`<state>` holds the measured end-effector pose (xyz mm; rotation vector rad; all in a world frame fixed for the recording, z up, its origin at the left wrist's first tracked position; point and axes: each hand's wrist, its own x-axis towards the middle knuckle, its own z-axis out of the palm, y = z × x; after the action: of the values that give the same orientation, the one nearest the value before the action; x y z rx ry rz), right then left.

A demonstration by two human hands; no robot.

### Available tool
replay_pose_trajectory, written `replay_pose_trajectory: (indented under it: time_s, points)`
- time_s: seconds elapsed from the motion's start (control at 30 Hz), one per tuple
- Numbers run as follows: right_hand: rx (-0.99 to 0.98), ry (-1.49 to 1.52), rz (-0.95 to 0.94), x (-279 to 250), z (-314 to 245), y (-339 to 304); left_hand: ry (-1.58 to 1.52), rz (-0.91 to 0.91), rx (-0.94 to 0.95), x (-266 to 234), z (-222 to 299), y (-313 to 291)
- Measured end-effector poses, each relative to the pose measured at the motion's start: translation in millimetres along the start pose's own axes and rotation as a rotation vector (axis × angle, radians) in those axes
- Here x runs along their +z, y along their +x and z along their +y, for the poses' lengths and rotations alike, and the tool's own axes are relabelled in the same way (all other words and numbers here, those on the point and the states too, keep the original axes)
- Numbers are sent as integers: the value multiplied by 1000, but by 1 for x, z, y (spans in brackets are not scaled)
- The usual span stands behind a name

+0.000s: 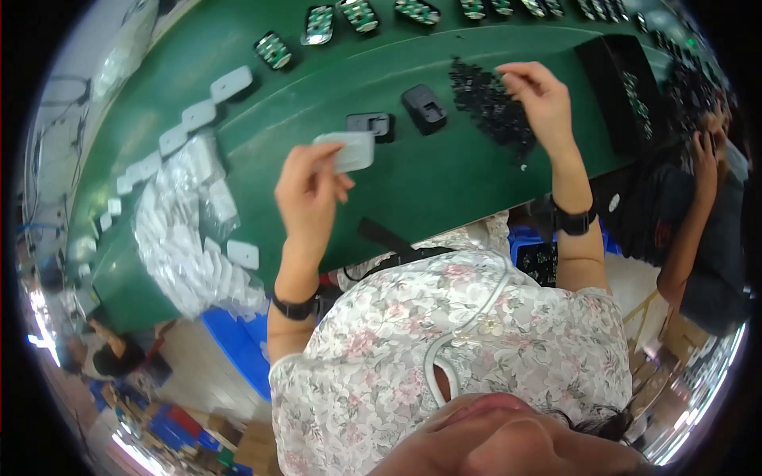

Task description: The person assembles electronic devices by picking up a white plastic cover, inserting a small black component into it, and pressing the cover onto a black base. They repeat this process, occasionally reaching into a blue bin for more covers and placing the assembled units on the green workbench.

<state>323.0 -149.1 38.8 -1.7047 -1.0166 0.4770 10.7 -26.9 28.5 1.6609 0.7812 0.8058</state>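
My left hand is closed on a pale, rounded rectangular plastic cover, held by its left edge between thumb and fingers. The cover overlaps the near side of a black block with a recess; whether the two touch I cannot tell. A second black recessed block lies a little to the right. Over the right edge of a heap of small black parts, my right hand has its fingertips pinched together. Anything between those fingertips is too small to make out.
Wrapped white covers pile up at left, with a row of bare white covers beyond. Green circuit boards in black shells line the far side. A black bin stands at right, near another person's arm.
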Motion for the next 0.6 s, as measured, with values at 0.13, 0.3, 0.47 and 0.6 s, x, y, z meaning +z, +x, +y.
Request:
replay_pose_trajectory:
  time_s: [0.13, 0.3, 0.47, 0.6]
  points:
    - [-70, 233, -352, 75, -59, -14, -69, 6, 41, 16, 9, 10]
    - [22, 439, -457, 110, -77, -19, -8, 78, 94, 18, 21, 7]
    - [-40, 340, -502, 129, -85, -21, 50, 139, 135, 12, 17, 1]
    - [-131, 135, -457, 133, -90, -22, 18, 161, 210, 13, 11, -4]
